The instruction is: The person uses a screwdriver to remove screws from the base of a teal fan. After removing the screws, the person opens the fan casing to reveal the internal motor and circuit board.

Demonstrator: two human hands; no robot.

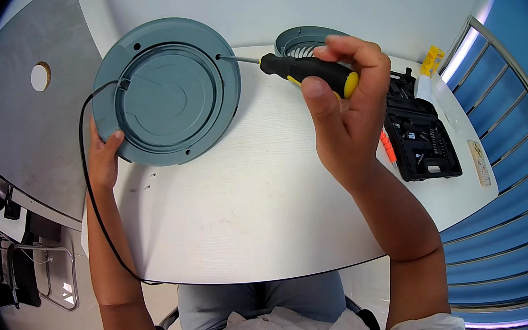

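A round grey-green plastic base (pixel 167 101) with a raised inner ring is held up by my left hand (pixel 104 155), whose thumb lies over its lower left rim. A black cord (pixel 89 180) runs from the base down past my left forearm to the table's front edge. My right hand (pixel 354 98) grips a black and yellow screwdriver (pixel 305 69) by the handle end. The shaft points left and its tip sits at a dark hole on the right side of the base. Two further holes show in the rim. Whether a screw is in the hole cannot be seen.
Behind my right hand lies a grey-green grille part (pixel 308 37). An open black tool case (pixel 422 135) rests on the right of the white table (pixel 270 217), beside a red-orange tool (pixel 388 148). Small screws (pixel 147 187) lie at left. A metal railing (pixel 513 101) stands at right.
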